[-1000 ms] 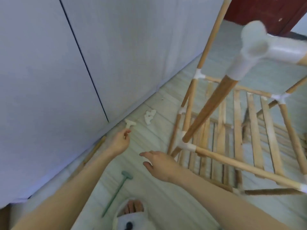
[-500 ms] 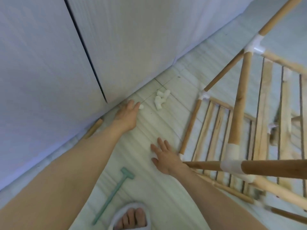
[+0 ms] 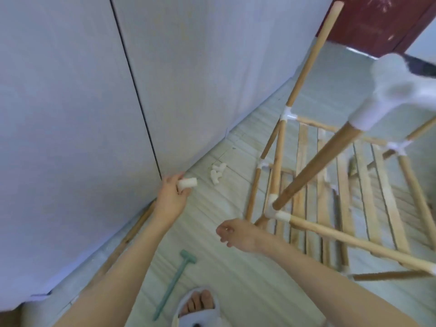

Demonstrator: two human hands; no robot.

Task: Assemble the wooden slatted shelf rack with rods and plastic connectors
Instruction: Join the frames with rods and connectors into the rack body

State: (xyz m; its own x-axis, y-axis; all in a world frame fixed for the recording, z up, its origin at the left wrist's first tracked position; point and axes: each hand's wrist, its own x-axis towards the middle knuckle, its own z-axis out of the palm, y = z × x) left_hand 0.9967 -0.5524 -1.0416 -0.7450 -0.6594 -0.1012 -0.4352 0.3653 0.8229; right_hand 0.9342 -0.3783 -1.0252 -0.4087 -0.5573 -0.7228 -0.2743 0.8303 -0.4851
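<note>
Rack frame [image 3: 306,208] stands partly joined beside the idle, loosely curled right hand [image 3: 238,234], upright rod [image 3: 311,55] uncapped, left hand [image 3: 172,194] pinching a white plastic connector [image 3: 187,183] for it

Two hands [image 3: 171,197], one held connector [image 3: 187,183], one green mallet [image 3: 174,279], one rack [image 3: 330,185].

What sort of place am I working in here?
Probably a room in a home, with the job done on the floor: pale striped floor tiles, a slippered foot, a dark red door and grey wall panels.
</note>
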